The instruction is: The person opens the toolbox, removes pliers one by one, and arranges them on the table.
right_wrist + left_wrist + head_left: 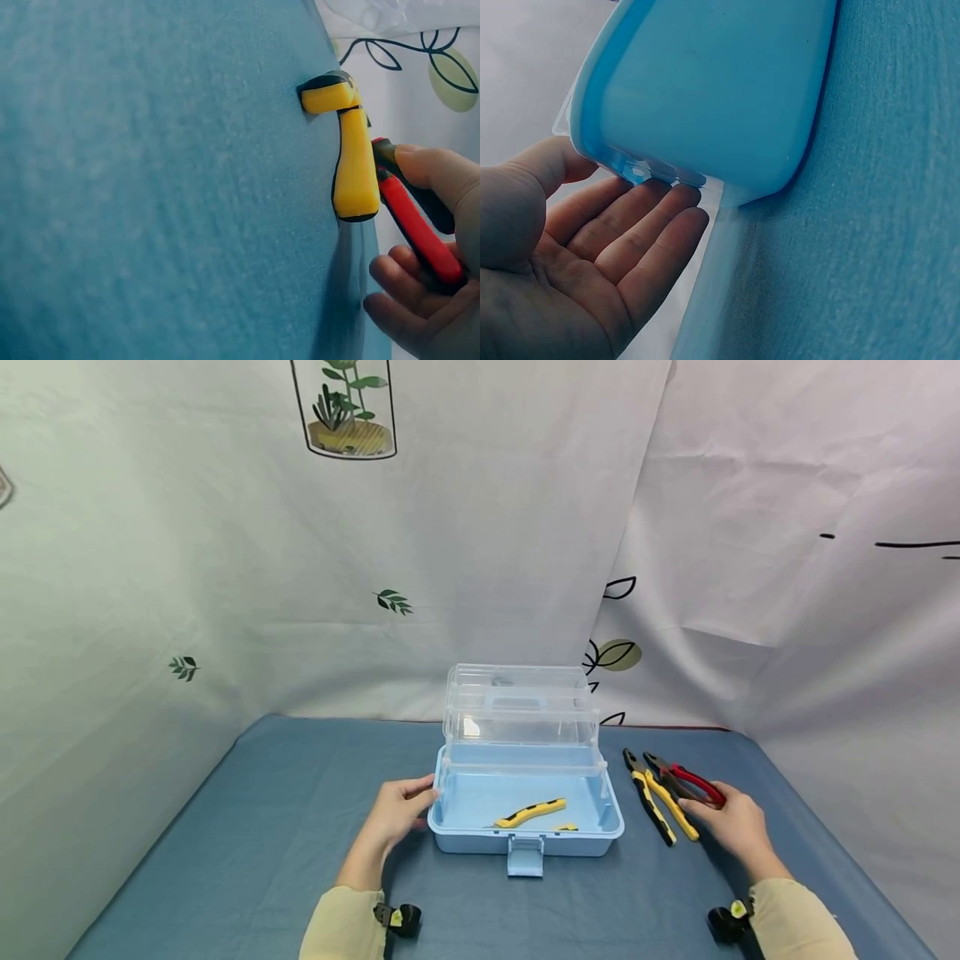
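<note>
A light-blue toolbox (525,843) with its clear lid (521,702) raised stands on the table. My left hand (401,810) pinches its left rim; in the left wrist view the thumb reaches over the rim, with the other fingers (656,255) below it. Inside lies a tool with yellow-and-black handles (531,812), partly hidden by the front wall. To the right, my right hand (735,827) holds red-and-black-handled pliers (697,783) by the handles, thumb on one and fingers round the other (424,232). Beside them lie yellow-and-black-handled pliers (651,793), jaws pointing away from me.
A blue cloth (315,843) covers the table. The toolbox's front latch (525,858) hangs down. White printed fabric (487,527) rises behind the table and at both sides.
</note>
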`<control>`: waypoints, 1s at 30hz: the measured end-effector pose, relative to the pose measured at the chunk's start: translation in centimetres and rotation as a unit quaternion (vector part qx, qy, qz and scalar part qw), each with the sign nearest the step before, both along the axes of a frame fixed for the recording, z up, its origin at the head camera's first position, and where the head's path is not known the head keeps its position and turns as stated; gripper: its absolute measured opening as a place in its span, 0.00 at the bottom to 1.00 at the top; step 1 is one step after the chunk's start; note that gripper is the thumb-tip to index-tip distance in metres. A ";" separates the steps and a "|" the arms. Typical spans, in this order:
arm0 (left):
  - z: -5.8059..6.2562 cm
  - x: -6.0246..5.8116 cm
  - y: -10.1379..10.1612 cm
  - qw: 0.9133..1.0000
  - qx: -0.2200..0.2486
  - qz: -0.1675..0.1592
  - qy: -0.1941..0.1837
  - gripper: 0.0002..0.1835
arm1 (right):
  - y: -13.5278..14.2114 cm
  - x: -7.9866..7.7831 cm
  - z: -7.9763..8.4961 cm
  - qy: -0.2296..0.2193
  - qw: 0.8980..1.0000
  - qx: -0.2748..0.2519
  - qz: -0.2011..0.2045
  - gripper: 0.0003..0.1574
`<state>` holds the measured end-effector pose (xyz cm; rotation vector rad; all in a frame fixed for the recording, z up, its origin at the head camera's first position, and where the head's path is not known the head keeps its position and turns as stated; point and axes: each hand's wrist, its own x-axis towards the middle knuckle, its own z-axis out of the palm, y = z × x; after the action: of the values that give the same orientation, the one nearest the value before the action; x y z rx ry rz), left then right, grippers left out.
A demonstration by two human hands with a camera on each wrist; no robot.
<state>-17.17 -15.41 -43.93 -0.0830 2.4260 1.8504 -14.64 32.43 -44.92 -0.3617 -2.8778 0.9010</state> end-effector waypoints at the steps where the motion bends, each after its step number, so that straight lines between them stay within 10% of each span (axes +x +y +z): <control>1: 0.0 0.0 0.0 1.000 -0.001 0.000 0.001 0.20 | 0.0 0.0 0.0 -0.004 1.000 0.000 0.000 0.53; 22: 0.1 0.1 0.0 1.000 0.003 -0.002 0.005 0.21 | -0.2 0.2 0.1 -0.058 0.998 -0.003 -0.025 0.59; 30: 0.3 0.2 -0.1 1.000 0.006 -0.004 0.005 0.21 | -0.3 0.6 -0.5 -0.029 1.000 0.008 -0.006 0.36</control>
<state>-16.93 -15.48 -43.59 -0.0630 2.4187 1.8655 -14.06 32.10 -45.41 -0.4096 -2.9295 0.8791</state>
